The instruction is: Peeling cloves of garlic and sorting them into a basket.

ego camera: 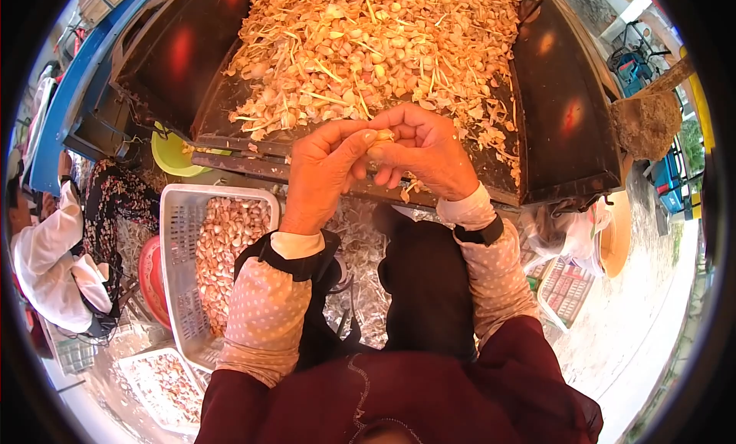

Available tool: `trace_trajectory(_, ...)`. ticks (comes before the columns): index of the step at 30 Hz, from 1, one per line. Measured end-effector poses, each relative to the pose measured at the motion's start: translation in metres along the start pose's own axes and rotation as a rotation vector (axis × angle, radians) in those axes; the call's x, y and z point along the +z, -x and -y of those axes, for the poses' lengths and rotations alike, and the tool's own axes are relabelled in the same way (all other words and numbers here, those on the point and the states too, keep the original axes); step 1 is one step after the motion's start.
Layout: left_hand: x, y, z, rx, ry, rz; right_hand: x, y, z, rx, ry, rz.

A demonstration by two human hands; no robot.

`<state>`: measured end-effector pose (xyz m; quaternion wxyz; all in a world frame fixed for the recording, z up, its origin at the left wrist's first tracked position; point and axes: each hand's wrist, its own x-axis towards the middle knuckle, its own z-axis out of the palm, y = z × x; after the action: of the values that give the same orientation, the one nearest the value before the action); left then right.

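Note:
My left hand point(325, 168) and my right hand point(428, 151) meet over the near edge of a dark wooden table point(201, 125). Between their fingertips they pinch a small pale piece, apparently a garlic clove point(383, 136). Both hands touch it. Beyond them a large heap of garlic cloves point(368, 59), mixed with loose skins and dry stems, covers the table's middle. Below and left of my left hand, a white plastic crate point(172, 271) holds many separated garlic cloves point(230, 243). Some skin scraps lie by the table's edge under my right hand.
A green bowl point(172, 154) and a red basin point(152, 280) stand at the left, near a person in a white top point(49, 266). A second crate with cloves point(164, 386) is at lower left. Plastic bags point(566, 231) and another crate point(566, 292) stand at the right.

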<state>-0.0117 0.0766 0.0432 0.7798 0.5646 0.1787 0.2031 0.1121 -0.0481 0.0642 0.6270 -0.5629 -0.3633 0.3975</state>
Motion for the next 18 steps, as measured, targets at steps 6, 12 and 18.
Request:
trace_trajectory(6, 0.002, 0.000, -0.003, 0.073, 0.023, 0.023, 0.008, -0.002, -0.009, -0.029, -0.317, -0.040)
trace_trajectory(12, 0.005, 0.004, -0.004, 0.033, 0.253, -0.038, 0.012, -0.005, -0.017, 0.015, -0.544, -0.035)
trace_trajectory(18, -0.006, 0.005, -0.010, -0.014, 0.198, 0.003, 0.008, -0.007, -0.010, 0.049, -0.404, 0.011)
